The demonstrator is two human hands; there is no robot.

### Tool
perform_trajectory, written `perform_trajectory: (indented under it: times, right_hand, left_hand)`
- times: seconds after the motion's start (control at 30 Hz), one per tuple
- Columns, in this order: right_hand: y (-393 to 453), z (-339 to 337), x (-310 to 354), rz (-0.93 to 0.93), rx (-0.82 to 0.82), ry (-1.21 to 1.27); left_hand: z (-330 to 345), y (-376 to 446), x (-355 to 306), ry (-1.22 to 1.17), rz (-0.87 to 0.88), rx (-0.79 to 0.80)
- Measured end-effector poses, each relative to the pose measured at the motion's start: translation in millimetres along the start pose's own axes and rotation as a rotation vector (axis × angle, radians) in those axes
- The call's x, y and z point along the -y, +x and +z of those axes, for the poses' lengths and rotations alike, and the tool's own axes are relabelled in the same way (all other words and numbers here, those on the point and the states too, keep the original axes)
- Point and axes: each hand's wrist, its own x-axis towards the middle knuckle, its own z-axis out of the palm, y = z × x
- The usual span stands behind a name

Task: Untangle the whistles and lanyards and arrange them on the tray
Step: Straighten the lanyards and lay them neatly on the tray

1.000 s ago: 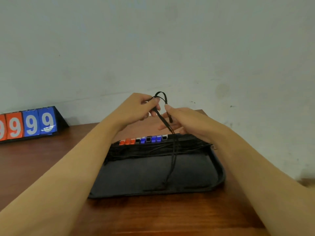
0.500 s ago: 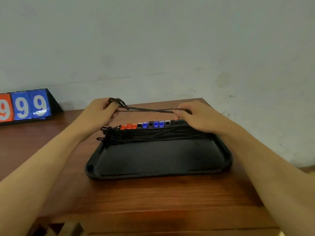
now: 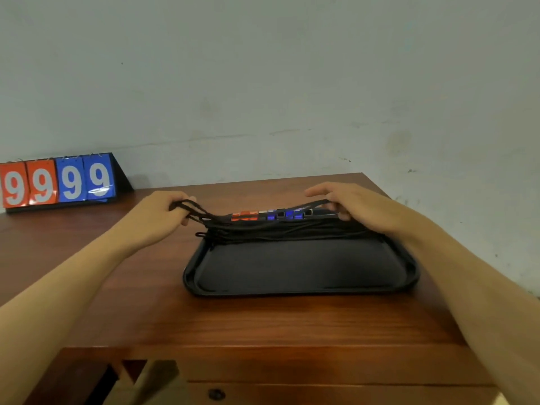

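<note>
Lanyards (image 3: 280,229) lie bundled along the far edge of the tray (image 3: 301,287), just in front of the row of whistles (image 3: 271,214). Left hand (image 3: 163,217) grips a cord loop past the tray's left end; right hand (image 3: 356,206) pinches its other end, likely to lay it straight.

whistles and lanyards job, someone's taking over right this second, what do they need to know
Left hand: grips the looped end of a black lanyard.
Right hand: holds the lanyard's other end over the far right of the tray.
Whistles: red, blue and black, lined up along the far rim, cords bundled beside them.
Done: a row laid out.
Left: lay this lanyard down. Whether more remain can't be told.
</note>
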Motion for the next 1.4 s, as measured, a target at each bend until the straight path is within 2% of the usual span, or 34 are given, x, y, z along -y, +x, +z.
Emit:
perform_trajectory:
  times: [0.13,0.23,0.3,0.43,0.6,0.7,0.9,1.13,1.4]
  right_hand:
    - [1,1,-7,-0.040,-0.040,-0.144]
    - [0,4,-3,-0.124,-0.085,-0.153]
    - [0,6,-2,-0.169,-0.107,-0.147]
    - [0,10,-2,-0.210,-0.121,-0.147]
    - [-1,12,1,-0.247,-0.094,-0.086]
    - [0,12,-1,-0.276,-0.081,-0.081]
    - [0,14,-1,-0.281,-0.067,-0.091]
    - [2,7,-4,-0.197,-0.187,-0.159]
    - [5,0,-16,-0.117,-0.241,-0.323]
  left_hand:
    - [-22,-1,4,0.228,-0.029,0.194]
    - [-38,1,-1,0.267,-0.009,0.164]
    - [-38,2,-16,0.276,0.038,0.198]
    - [-14,8,-56,0.329,0.153,0.230]
    - [44,9,-100,0.203,0.298,0.242]
    - [72,7,-112,0.238,0.383,0.248]
    - [87,7,-116,0.336,0.400,0.185]
    - [71,10,-92,0.331,0.384,0.179]
    - [46,10,-35,0.412,0.442,-0.008]
